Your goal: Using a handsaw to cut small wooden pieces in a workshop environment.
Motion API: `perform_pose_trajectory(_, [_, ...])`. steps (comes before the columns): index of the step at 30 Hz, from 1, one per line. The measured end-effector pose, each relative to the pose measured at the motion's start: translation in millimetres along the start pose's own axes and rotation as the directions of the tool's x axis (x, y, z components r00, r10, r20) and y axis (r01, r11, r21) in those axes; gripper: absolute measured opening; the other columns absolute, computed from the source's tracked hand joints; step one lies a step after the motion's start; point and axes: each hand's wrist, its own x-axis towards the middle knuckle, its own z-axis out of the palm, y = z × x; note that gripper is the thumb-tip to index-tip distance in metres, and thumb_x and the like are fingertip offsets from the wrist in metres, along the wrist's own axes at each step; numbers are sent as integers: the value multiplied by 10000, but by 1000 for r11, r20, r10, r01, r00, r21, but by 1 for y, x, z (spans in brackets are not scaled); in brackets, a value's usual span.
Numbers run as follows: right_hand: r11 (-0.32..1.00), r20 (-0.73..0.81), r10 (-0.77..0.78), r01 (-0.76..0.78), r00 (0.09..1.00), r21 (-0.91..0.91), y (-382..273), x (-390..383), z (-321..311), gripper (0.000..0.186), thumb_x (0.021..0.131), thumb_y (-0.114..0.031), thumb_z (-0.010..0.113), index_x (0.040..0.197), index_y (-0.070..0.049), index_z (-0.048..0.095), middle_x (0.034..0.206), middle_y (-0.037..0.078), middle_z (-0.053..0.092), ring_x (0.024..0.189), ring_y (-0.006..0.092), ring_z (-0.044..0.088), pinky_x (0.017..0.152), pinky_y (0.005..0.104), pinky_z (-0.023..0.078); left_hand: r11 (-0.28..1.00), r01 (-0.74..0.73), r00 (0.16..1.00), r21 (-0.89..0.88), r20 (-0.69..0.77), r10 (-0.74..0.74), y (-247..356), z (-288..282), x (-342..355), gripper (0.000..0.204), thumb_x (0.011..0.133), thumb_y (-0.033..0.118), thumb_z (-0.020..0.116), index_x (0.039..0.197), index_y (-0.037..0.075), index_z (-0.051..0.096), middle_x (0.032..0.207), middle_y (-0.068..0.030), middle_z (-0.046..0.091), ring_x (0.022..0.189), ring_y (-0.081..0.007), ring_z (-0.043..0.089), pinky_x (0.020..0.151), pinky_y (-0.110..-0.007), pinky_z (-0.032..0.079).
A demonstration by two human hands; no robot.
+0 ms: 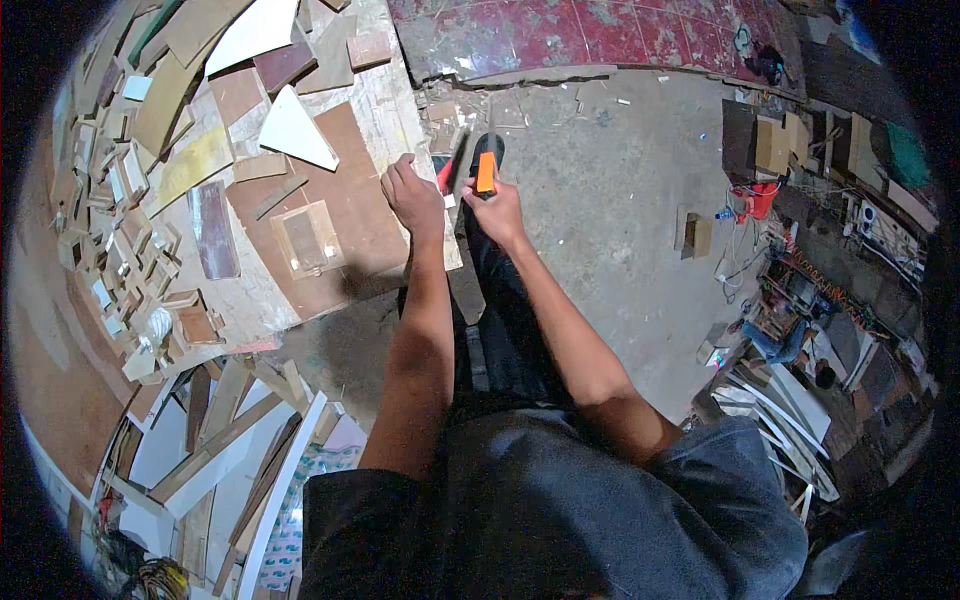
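Observation:
My right hand (496,210) grips an orange-handled tool (486,173) with a narrow grey blade pointing forward, above my dark shoe and trouser leg, just beyond the work surface's right edge. My left hand (412,195) rests at that edge, fingers bent and slightly apart on the pale board (395,120); anything under them is hidden. To its left lie a brown panel (330,140), a white triangular offcut (296,130) and a small wooden frame (305,240). A red object (445,172) shows between my hands, too small to make out.
Many wood offcuts (130,230) cover the left side, with longer strips (230,440) piled below. Concrete floor (600,160) extends right of my legs. A red tiled surface (600,30) runs along the back. A red bucket (760,200), cables, tools and board scraps (800,400) crowd the right.

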Motion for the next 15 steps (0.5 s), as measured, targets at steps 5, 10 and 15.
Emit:
perform_pose_trajectory(5, [980, 212, 171, -188, 962, 67, 24, 6, 15, 198, 847, -108, 741, 995, 21, 711, 850, 23, 696, 771, 89, 607, 727, 266, 499, 999, 34, 999, 28, -7, -34, -5, 2, -3, 250, 821, -30, 490, 1046, 33, 582, 963, -147, 587, 931, -354, 531, 835, -455, 413])
perform_pose_trajectory(10, [994, 149, -5, 22, 989, -109, 49, 24, 17, 188, 804, -187, 753, 871, -15, 714, 701, 65, 674, 605, 122, 584, 590, 340, 472, 1000, -25, 999, -4, -24, 25, 3, -1, 3, 285, 809, -39, 515, 1078, 40, 563, 916, -147, 558, 912, -361, 528, 836, -465, 422])
perform_pose_trajectory(15, [998, 152, -44, 49, 987, -27, 14, -5, -3, 200, 830, -205, 742, 902, -22, 700, 716, 54, 676, 635, 84, 564, 588, 321, 454, 942, 252, 951, -223, 237, -198, 12, -41, -14, 181, 899, 38, 554, 1059, 13, 633, 833, -140, 641, 760, -281, 618, 671, -399, 473])
